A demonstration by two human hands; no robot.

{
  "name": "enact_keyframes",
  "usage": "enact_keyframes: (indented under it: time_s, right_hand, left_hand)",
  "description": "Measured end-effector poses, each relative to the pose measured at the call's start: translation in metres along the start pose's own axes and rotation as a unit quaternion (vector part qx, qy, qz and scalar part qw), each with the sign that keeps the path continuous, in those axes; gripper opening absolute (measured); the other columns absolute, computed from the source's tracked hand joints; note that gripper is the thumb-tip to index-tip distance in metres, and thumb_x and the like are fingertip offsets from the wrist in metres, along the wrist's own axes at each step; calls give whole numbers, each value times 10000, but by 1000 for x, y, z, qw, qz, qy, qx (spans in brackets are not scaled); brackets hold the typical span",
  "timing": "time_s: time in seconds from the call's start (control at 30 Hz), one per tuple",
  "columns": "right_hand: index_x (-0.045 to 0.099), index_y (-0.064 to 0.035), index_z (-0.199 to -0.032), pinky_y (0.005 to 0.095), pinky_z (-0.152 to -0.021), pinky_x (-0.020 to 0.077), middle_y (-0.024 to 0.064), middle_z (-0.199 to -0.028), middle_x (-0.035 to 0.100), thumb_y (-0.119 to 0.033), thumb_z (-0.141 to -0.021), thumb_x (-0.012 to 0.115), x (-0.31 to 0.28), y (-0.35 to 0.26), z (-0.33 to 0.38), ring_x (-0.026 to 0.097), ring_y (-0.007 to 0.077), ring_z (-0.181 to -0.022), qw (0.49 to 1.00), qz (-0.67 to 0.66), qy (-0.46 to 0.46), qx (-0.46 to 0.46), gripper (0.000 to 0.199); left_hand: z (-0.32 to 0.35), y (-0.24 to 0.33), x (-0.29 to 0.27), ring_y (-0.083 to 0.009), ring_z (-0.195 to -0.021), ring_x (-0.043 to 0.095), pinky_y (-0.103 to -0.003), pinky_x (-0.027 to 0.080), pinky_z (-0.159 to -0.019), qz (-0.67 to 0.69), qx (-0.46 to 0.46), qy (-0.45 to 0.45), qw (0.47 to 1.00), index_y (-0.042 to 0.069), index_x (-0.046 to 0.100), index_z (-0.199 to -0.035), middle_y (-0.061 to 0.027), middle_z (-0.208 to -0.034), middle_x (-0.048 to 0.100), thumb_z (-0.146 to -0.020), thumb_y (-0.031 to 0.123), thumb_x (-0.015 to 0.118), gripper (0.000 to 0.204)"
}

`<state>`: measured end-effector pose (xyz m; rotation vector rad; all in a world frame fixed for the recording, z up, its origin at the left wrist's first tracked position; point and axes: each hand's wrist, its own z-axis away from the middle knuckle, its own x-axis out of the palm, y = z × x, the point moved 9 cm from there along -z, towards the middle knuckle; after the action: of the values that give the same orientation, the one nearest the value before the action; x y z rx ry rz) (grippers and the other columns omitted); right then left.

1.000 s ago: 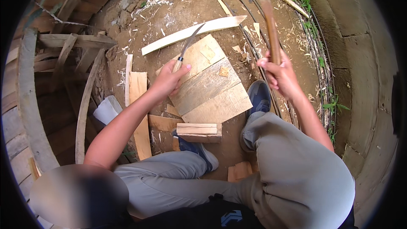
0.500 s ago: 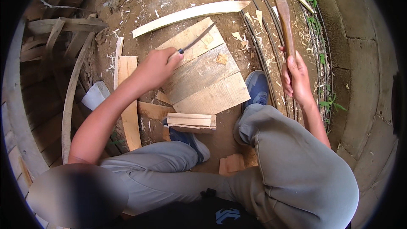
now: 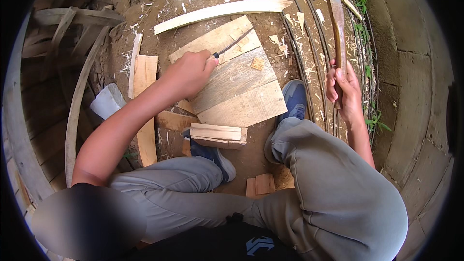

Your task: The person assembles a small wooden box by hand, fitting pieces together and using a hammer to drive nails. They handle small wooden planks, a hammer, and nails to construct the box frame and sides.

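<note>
My left hand (image 3: 194, 70) is closed around the handle of a knife with a slim dark blade (image 3: 235, 42). The blade slants away to the right over a flat base of light and greyish boards (image 3: 237, 97). On those boards lies a small wood chip (image 3: 257, 63). Off to the right, my right hand (image 3: 348, 92) grips a claw hammer (image 3: 339, 31) by its wooden handle, head pointing away from me. A short stack of wood blocks (image 3: 216, 131) rests at the near edge of the boards, beside my left shoe.
A long pale curved strip (image 3: 220, 14) lies beyond the boards. Planks (image 3: 146, 79) and a whitish block (image 3: 108, 101) sit at left, near a wooden frame (image 3: 82, 101). Dark rods or cables (image 3: 305, 34) run along the right, with shavings around. Wood pieces (image 3: 261, 185) lie between my legs.
The hammer has shifted slightly right in my right hand's grip. My left hand and the knife have moved a little right over the boards. The whole view has shifted slightly.
</note>
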<state>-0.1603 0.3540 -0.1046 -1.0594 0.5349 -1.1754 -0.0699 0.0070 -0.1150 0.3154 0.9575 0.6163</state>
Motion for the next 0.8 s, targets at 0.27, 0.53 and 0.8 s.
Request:
enact_keyframes:
  time_s: [0.27,0.53,0.8]
  right_hand:
    - [494,-48,-1271,207,-433,367,-6,-777,514,-245,-1070,557,-5,-3,-1,448,52,-515,1000,0,0,-7,289]
    - [480,-43,-1284,208,-434,367,-1,-782,516,-239,-1081,537,-2,-7,1,443,55,-512,1000,-14,-13,-11,288]
    - [478,-44,-1303,211,-443,367,8,-795,518,-275,-1079,550,-3,-4,2,439,54,-519,1000,12,-18,-2,330]
  left_hand:
    - [6,9,-3,-518,-892,635,-531,474,-812,17,3,-1,1000,-89,581,-1003,-352,-871,635,-1061,317,487,420]
    - [2,4,-2,-532,-925,623,-544,470,-822,4,4,8,1000,-82,580,-1003,-357,-902,639,-1056,325,485,421]
    - [2,3,-4,-527,-938,625,-543,471,-831,1,-5,10,1000,-82,581,-1012,-356,-914,639,-1057,325,484,421]
